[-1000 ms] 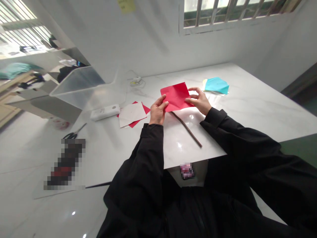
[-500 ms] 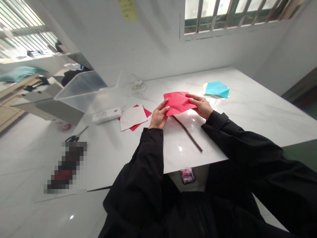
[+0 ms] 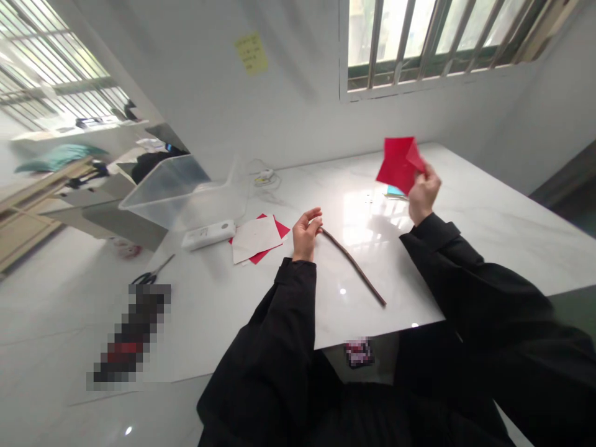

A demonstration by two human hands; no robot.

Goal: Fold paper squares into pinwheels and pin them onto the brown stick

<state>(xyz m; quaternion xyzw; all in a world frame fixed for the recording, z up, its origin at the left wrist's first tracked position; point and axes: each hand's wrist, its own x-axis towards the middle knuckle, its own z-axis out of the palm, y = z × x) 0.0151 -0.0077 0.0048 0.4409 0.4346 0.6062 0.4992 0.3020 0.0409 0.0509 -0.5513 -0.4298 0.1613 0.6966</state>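
Note:
My right hand (image 3: 424, 189) pinches a red sheet of paper (image 3: 401, 164) by its right side, raised above the far right of the table. The sheet's upper right corner is bent over. My left hand (image 3: 307, 234) is empty, its fingers curled loosely with a gap at the thumb. Just right of that hand, the top end of a thin brown stick (image 3: 354, 266) meets the fingertips in view; whether they touch I cannot tell. Behind the raised sheet, a blue paper (image 3: 395, 190) is mostly hidden.
Pale and red paper sheets (image 3: 256, 239) lie left of my left hand, beside a white power bank-like block (image 3: 208, 234). A clear plastic bin (image 3: 186, 186) stands behind. Scissors (image 3: 153, 274) and a blurred-out dark item (image 3: 133, 338) lie at left. The table's front edge (image 3: 379, 335) is near me.
My left hand has let go of the red paper. My right hand has carried it right and up, over the blue paper. The view has tilted slightly upward.

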